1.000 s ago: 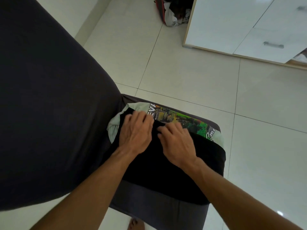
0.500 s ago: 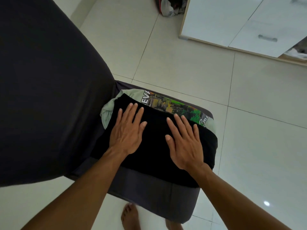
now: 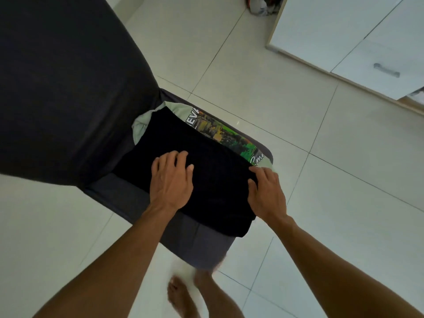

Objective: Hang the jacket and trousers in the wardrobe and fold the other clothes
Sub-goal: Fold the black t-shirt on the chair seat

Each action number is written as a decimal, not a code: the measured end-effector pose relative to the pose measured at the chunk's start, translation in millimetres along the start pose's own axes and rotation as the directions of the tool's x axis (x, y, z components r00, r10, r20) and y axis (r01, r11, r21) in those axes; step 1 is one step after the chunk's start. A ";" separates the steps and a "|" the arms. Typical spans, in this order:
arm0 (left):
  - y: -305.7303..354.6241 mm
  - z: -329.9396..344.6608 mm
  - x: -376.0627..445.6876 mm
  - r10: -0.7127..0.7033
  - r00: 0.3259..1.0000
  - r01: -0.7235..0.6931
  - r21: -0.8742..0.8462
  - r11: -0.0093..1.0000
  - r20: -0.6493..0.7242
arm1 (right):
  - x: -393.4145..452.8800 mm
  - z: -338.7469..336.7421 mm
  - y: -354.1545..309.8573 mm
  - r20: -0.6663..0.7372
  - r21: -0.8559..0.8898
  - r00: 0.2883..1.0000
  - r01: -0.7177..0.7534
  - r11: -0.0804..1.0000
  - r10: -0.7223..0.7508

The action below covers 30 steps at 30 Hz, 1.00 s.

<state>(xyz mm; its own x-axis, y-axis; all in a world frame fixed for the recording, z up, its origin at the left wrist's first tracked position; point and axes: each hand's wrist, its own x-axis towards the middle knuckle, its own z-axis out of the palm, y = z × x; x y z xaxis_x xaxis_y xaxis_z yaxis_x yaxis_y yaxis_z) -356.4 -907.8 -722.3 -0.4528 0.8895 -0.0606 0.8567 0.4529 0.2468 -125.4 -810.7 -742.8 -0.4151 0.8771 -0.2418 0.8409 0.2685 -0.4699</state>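
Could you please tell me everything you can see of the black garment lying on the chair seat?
The black garment is a plain, dark, soft-looking cloth, folded into a rough rectangle and lying flat on the chair seat. It lies on top of a pale green printed shirt, whose graphic shows past its far edge. Its near right corner hangs slightly over the seat front. The left hand rests on its middle with curled fingers; the right hand grips its right edge.
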 end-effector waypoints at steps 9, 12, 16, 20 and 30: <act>63.2 10.5 -111.9 -0.352 0.932 0.361 -0.174 0.916 0.081 | -1.4 -31.7 42.0 0.305 -0.047 0.951 -0.031 0.998 0.044; 94.5 31.4 -152.9 -0.500 0.854 0.518 -0.322 0.792 0.143 | -7.7 -35.3 53.0 0.321 -0.009 0.947 -0.011 1.000 0.014; 150.5 64.2 -201.4 -0.607 0.730 0.681 -0.405 0.610 0.313 | -14.7 -41.6 78.5 0.353 -0.014 0.935 0.021 1.000 -0.015; 204.2 91.2 -221.8 -0.673 0.599 0.786 -0.476 0.393 0.434 | -14.5 -49.4 107.4 0.400 -0.009 0.917 -0.006 1.000 0.009; 237.0 169.2 -152.9 -0.875 0.222 0.694 -0.700 -0.167 0.429 | 37.3 9.4 163.7 0.573 0.236 0.816 -0.076 0.969 -0.075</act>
<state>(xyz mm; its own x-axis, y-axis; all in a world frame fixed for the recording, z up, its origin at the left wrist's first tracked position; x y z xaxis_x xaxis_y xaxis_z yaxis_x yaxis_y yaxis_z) -42.3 -926.4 -818.2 -0.7447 -0.1730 -0.6446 -0.6304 0.4995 0.5942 -6.5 -737.7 -836.7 -0.6010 0.4671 -0.6486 0.7645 0.0991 -0.6370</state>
